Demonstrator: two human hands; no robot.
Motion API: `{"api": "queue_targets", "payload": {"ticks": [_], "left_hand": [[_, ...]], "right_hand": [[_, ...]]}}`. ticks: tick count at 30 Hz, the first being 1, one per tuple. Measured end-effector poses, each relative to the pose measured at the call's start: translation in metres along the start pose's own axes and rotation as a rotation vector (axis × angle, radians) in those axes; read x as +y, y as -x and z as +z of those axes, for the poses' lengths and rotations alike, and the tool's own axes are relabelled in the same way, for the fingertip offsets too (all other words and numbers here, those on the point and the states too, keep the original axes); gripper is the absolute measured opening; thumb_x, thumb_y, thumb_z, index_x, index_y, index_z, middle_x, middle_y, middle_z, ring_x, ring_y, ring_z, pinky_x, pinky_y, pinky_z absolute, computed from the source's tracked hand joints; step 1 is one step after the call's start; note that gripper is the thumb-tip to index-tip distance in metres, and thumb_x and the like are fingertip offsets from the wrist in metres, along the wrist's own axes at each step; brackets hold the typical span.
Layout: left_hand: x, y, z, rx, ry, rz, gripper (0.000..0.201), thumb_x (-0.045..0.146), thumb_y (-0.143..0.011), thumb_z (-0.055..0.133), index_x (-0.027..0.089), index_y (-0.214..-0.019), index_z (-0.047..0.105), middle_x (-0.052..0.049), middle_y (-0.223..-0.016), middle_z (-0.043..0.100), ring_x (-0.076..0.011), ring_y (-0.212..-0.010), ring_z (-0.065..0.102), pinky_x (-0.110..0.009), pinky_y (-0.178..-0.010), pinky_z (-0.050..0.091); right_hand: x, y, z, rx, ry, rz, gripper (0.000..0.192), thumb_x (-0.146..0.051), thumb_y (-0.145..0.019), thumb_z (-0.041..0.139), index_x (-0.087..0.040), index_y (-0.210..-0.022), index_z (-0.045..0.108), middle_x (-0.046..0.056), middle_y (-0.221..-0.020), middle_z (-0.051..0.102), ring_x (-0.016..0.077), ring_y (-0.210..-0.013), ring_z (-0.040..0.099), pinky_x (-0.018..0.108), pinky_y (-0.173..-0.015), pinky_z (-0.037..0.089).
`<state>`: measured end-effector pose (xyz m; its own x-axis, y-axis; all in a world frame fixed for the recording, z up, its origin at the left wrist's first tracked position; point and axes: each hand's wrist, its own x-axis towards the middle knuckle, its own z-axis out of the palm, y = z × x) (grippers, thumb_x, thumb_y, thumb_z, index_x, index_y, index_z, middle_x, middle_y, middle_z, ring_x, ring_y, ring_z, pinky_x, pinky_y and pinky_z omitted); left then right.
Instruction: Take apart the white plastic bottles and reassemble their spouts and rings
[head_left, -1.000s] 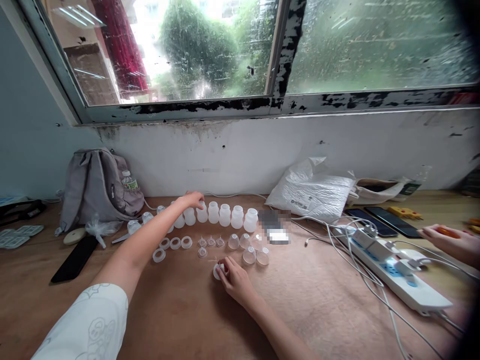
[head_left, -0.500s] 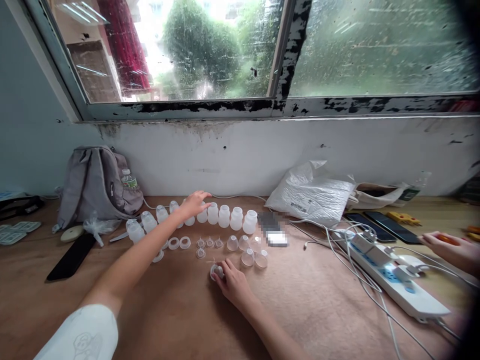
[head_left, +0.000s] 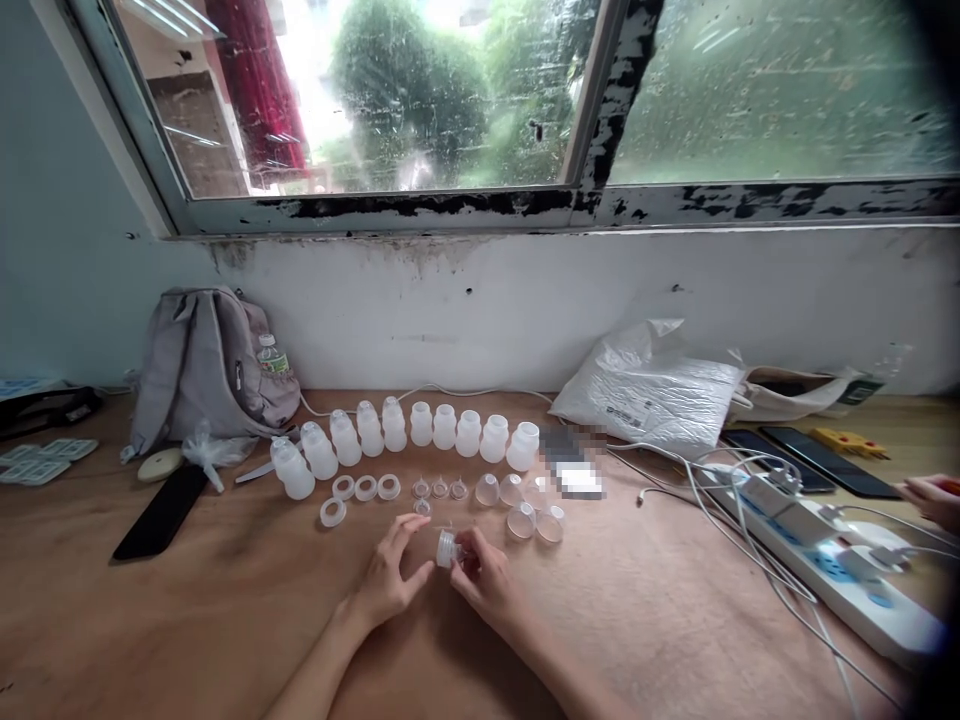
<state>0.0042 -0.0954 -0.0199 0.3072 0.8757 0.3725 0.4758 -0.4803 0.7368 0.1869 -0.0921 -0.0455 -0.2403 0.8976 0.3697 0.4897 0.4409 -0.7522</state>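
Observation:
My right hand pinches a white screw ring with a clear teat just above the table, the ring's threaded side turned left. Close by on the left, my left hand is open, thumb and fingers apart, not touching the ring. Beyond my hands lie several loose white rings, several clear teats and several clear domed caps. Behind these, an arc of small frosted baby bottles curves across the table: capped bottles on the left, open-necked bottles on the right.
A grey backpack and a black phone are on the left. To the right are a silver plastic mailer, tangled white cables and a power strip. Another person's hand shows at the right edge.
My left hand has come back from the bottle row to beside my right hand. My right hand has lifted and tilted the ring with its teat. The view has shifted slightly.

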Motion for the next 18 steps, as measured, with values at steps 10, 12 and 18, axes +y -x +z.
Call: {"api": "queue_targets", "payload": {"ticks": [10, 12, 18], "left_hand": [[-0.007, -0.001, -0.003, -0.097, -0.210, 0.077, 0.041, 0.018, -0.069, 0.061, 0.023, -0.109, 0.050, -0.003, -0.103, 0.060, -0.0201, -0.094, 0.053, -0.036, -0.083, 0.043], [-0.008, -0.002, -0.005, -0.065, -0.210, 0.062, 0.042, 0.016, -0.068, 0.060, 0.023, -0.109, 0.051, -0.004, -0.103, 0.060, -0.0204, -0.094, 0.053, -0.036, -0.083, 0.043], [-0.007, -0.004, -0.007, -0.006, -0.221, -0.019, 0.041, 0.013, -0.066, 0.057, 0.022, -0.105, 0.051, -0.006, -0.101, 0.060, -0.0231, -0.092, 0.053, -0.039, -0.081, 0.042]], "right_hand": [[-0.005, -0.018, 0.018, -0.127, 0.115, -0.055, 0.020, -0.007, -0.064, 0.043, -0.019, -0.080, 0.043, -0.001, -0.066, 0.053, 0.0111, -0.056, 0.049, 0.020, -0.054, 0.037], [-0.007, -0.022, 0.020, -0.109, 0.139, -0.064, 0.019, -0.007, -0.064, 0.042, -0.020, -0.078, 0.042, -0.001, -0.066, 0.052, 0.0116, -0.057, 0.048, 0.021, -0.054, 0.037], [-0.016, -0.029, 0.020, -0.124, 0.203, -0.136, 0.021, -0.009, -0.065, 0.042, -0.019, -0.083, 0.044, 0.001, -0.073, 0.050, 0.0129, -0.061, 0.047, 0.022, -0.055, 0.037]]}}
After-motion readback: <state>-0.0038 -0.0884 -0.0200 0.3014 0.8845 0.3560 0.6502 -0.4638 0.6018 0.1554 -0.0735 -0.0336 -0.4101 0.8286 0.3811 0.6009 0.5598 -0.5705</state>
